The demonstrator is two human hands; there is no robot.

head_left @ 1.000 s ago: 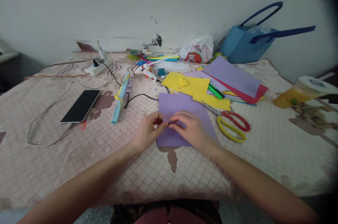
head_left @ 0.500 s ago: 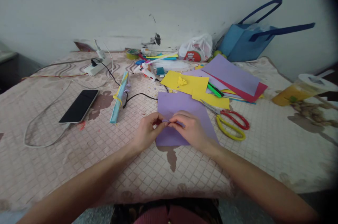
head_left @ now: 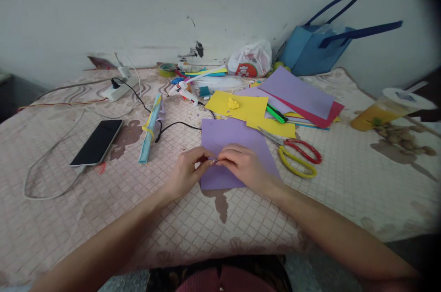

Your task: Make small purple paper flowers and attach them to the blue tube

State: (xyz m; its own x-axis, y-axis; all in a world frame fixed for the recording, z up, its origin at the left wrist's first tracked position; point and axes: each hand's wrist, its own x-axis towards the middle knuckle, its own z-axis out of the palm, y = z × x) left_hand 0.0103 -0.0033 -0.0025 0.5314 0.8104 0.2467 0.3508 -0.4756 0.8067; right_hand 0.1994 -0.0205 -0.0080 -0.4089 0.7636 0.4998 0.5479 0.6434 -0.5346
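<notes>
Both hands meet at frame centre over the purple sheet (head_left: 237,138): left hand (head_left: 186,173) and right hand (head_left: 243,166) pinched fingertip to fingertip on a small purple paper piece (head_left: 212,160), held just above the sheet's near-left part. Too small to tell if it's a rolled strip or a fold

Step, as I read it: fine shaping of that little piece, rolling or creasing it between thumbs and forefingers. Next move likely calls for a steady two-point pinch, small finger turns, light pressure; thin paper will crush or unroll if the grip slips

Around the hands:
- scissors (head_left: 298,159), red and yellow handles, just right of the sheet, untouched
- yellow paper (head_left: 248,108) behind the sheet, a small crumpled yellow bit (head_left: 233,104) on it
- green marker (head_left: 276,114) on the coloured paper stack (head_left: 299,97), centre right
- glue gun (head_left: 182,92) upper centre, black cord running toward the power strip (head_left: 115,92)
- rolled blue-yellow paper (head_left: 149,127) left of centre; phone (head_left: 97,142) further left, face up

Containers:
- blue bag (head_left: 310,53) upper right against the wall, handles up; contents hidden
- white plastic bag (head_left: 251,60) beside it, bunched shut, contents not visible
- lidded cup (head_left: 386,113) at right edge, orange liquid inside
</notes>
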